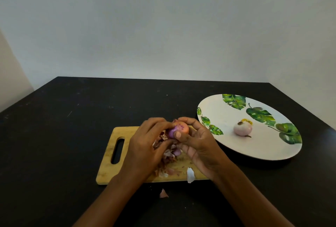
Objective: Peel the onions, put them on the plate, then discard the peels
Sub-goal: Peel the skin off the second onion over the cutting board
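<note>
**Mid-peel on the onion, one already plated**

I hold the onion [179, 128] between both hands, lifted just above the cutting board [109, 156]. My right hand [198, 146] cups it from the right and underneath, with the thumb pressed on its near face and the fingers curled over the top. My left hand [145, 145] closes in from the left, fingertips curled against the onion's side. I cannot tell whether they pinch a flap of skin or only press, because my own knuckles hide that spot. Purple flesh shows on the side nearest my left fingers, while the top and right carry a paler orange, papery layer, so I judge the peeling is only partly done.

Directly below my grip the peels [167, 157] lie heaped on the board. A white scrap [190, 175] hangs over the board's near edge, and a loose piece [163, 193] lies on the table [54, 117] nearer to me. To the right of my grip, well apart, the plate [218, 110] holds one peeled onion [242, 128].

Next I need to catch the edge of the remaining skin with my left fingertips and pull it away while my right hand turns the onion. After that comes a carry to the right, to the plate, and then gathering the peels.
</note>
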Tool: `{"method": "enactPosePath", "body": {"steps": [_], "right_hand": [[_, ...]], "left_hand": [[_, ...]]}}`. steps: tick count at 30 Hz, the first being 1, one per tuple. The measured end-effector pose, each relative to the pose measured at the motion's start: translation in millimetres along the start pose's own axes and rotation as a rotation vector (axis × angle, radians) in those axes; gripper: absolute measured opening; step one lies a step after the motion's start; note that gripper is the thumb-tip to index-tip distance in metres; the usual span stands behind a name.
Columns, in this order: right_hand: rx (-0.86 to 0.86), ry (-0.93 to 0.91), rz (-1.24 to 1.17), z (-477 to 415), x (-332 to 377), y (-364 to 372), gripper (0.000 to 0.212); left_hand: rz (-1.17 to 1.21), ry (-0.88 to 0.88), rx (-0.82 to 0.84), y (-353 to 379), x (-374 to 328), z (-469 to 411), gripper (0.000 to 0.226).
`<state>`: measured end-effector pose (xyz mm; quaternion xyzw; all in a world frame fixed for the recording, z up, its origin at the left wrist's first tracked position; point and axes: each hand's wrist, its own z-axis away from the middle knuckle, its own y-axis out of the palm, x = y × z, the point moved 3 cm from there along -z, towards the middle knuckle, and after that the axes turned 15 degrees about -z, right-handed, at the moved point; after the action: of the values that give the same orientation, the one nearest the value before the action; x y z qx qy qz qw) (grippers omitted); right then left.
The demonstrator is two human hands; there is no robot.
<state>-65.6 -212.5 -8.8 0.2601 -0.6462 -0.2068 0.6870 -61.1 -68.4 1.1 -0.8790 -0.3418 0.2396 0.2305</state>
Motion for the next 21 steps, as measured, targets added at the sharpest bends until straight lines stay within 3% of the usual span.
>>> {"method": "enactPosePath", "body": {"steps": [6, 12, 21], "right_hand": [[0.007, 0.024, -0.063, -0.6, 2.7, -1.4, 0.032], [-0.002, 0.025, -0.042, -1.9, -0.7, -3.3, 0.031], [-0.030, 0.006, -0.017, -2.8, -2.2, -4.8, 0.038]], "left_hand": [[0.091, -0.064, -0.007, -3.3, 3.2, -2.5, 0.032], [0.085, -0.051, 0.013, -3.3, 0.5, -1.8, 0.044], [-0.020, 0.035, -0.061, -2.7, 0.2, -0.8, 0.029]]}}
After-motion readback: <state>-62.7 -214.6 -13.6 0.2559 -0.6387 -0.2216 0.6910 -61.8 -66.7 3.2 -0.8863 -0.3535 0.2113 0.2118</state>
